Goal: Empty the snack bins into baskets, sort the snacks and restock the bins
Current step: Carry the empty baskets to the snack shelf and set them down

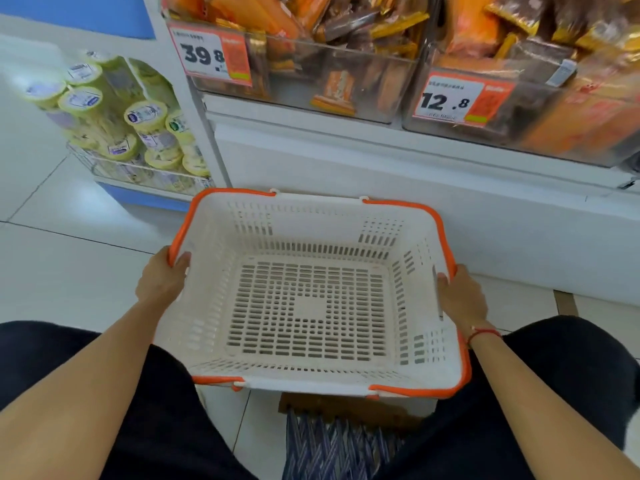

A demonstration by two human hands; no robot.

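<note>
A white slotted plastic basket (214, 320) with orange handles is held above my knees, with nothing inside it. My left hand (162, 277) grips its left rim and my right hand (460, 296) grips its right rim. Above it, on the white shelf, stand two clear snack bins: the left bin (363, 81) carries a 39.8 price tag, the right bin (540, 116) a 12.8 tag. Both are piled with orange, brown and gold snack packets.
A wire rack of yellow-lidded tubs (138, 126) stands at the left on a blue base. The white shelf front (346, 174) is right behind the basket. A woven stool (339, 441) shows between my knees, over white floor tiles.
</note>
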